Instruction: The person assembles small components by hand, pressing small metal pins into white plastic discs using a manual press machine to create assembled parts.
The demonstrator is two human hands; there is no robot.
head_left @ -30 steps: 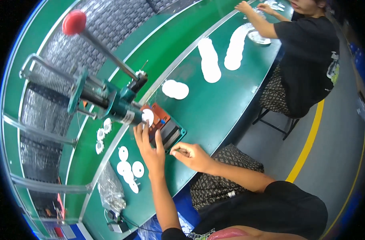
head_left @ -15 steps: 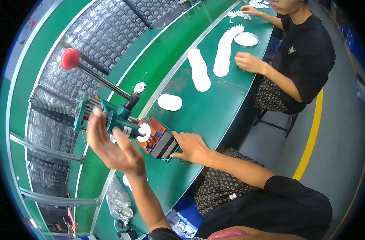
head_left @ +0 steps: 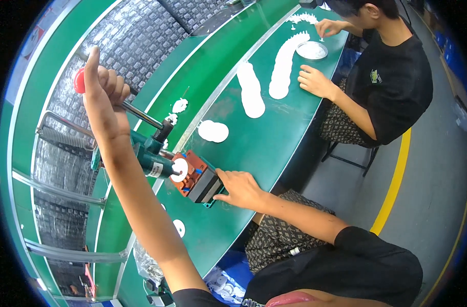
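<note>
A green hand press (head_left: 149, 156) with a long metal lever (head_left: 141, 114) stands on the green table. The red ball knob (head_left: 79, 81) at its end is partly covered by my left hand (head_left: 106, 89), which is closed there with one digit sticking up. A white disc (head_left: 180, 169) sits in the orange-brown fixture (head_left: 193, 171) under the press head. At the fixture's near side, beside a grey block (head_left: 205, 185), my right hand (head_left: 240, 189) rests with thumb and fingers apart, fingertips touching the base.
Overlapping white discs (head_left: 251, 92) form rows across the table, with a smaller pile (head_left: 213, 131) nearer. A co-worker's hand (head_left: 330, 28) pinches a small white piece above a round dish (head_left: 312, 50). A clear plastic bag (head_left: 147, 263) and a blue bin (head_left: 238, 266) are at lower left.
My left hand has risen from beside the press body to the lever's red knob and closed there. My right hand stays by the fixture. The co-worker's far hand has moved over the dish.
</note>
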